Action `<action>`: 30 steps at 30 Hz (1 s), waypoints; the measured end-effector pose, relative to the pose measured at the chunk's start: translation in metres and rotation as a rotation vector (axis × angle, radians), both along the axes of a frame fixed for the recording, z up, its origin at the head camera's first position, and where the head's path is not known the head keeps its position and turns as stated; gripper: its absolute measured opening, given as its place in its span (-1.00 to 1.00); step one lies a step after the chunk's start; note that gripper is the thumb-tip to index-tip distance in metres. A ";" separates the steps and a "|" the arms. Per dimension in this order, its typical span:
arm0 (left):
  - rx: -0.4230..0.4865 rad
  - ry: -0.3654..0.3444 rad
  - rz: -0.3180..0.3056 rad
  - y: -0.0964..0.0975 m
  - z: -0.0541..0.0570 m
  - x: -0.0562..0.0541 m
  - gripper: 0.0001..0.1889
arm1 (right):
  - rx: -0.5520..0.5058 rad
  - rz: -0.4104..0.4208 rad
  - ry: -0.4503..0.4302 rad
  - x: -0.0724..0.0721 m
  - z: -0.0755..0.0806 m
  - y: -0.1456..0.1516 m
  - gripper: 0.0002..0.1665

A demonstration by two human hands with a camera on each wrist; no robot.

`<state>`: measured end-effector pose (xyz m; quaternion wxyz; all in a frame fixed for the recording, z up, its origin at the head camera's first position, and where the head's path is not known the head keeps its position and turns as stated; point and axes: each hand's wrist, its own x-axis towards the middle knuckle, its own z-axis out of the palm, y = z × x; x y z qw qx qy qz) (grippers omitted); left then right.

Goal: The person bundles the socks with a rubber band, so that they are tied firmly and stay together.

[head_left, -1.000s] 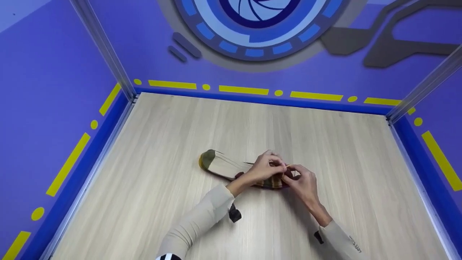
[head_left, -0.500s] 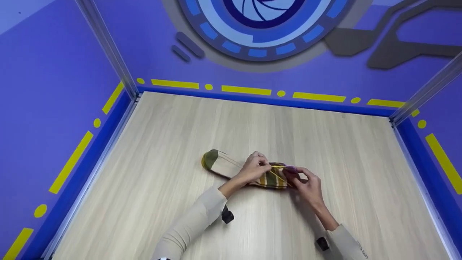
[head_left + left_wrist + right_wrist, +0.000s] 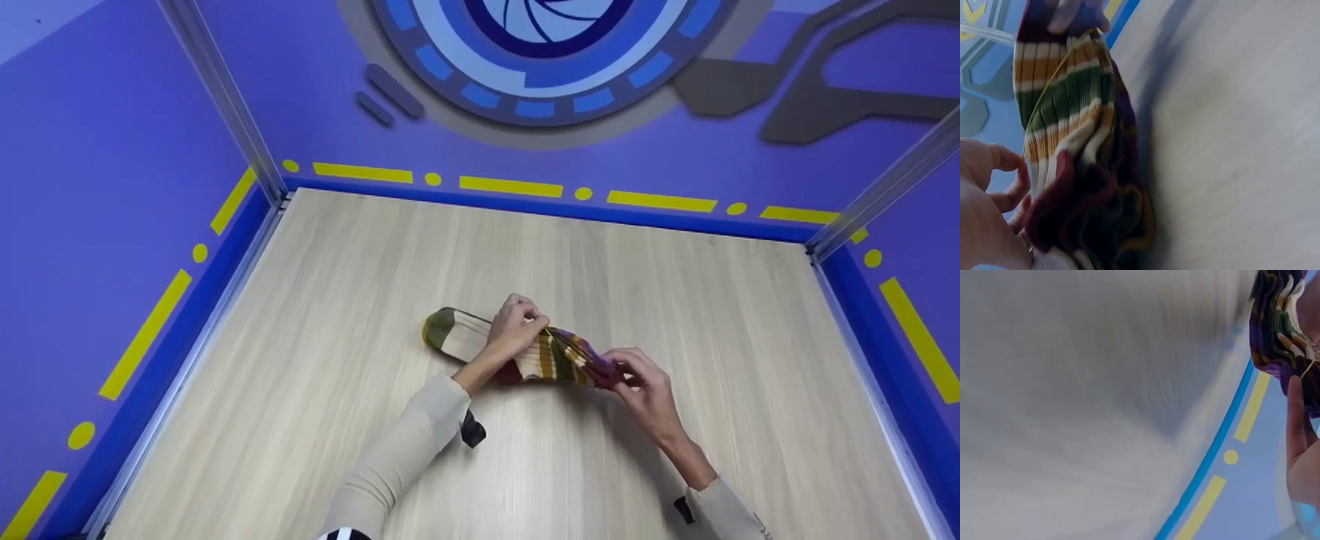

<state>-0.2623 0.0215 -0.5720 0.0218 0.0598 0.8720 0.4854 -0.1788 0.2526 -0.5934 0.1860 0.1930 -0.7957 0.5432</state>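
A stack of striped knitted socks (image 3: 551, 361) lies slantwise on the table, olive toe to the left and maroon and purple cuffs to the right. My left hand (image 3: 514, 328) is over the middle of the stack and pinches a thin yellow band (image 3: 1045, 89) between thumb and fingertip. In the left wrist view, the band runs taut along the stripes towards the cuffs. My right hand (image 3: 646, 384) grips the cuff end, which is raised and bent. The right wrist view shows several sock layers (image 3: 1280, 332) and the band near the finger; part of the band's path is hidden.
The wood-grain table (image 3: 360, 300) is bordered by blue-purple panels (image 3: 495, 135) with yellow dashes at the back and sides. Metal posts (image 3: 225, 97) stand at the back corners. Dark straps hang below both sleeves.
My hands, close together at first, have moved apart. The left has shifted left and back, the right to the right. The cuff end has lifted and twisted, and the band lies closer along the socks.
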 end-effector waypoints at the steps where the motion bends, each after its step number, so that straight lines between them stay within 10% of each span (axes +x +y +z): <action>1: -0.019 0.001 0.001 -0.002 0.000 0.000 -0.81 | -0.006 0.002 0.002 0.000 0.000 0.001 -0.61; 5: -0.059 0.027 -0.062 -0.008 0.000 0.003 -0.81 | -0.084 -0.008 -0.083 -0.002 -0.001 0.005 -0.67; 12: -0.054 0.134 -0.428 -0.018 -0.009 0.005 -0.86 | -0.246 0.062 -0.319 -0.006 -0.007 0.012 -0.65; 23: 0.161 -0.046 -0.513 -0.016 -0.014 0.001 -0.48 | -0.287 0.049 -0.636 -0.015 0.001 0.016 -0.32; 30: 0.215 -0.154 -0.634 -0.009 -0.016 -0.005 -0.60 | -0.248 0.123 -0.586 -0.012 0.004 0.010 -0.26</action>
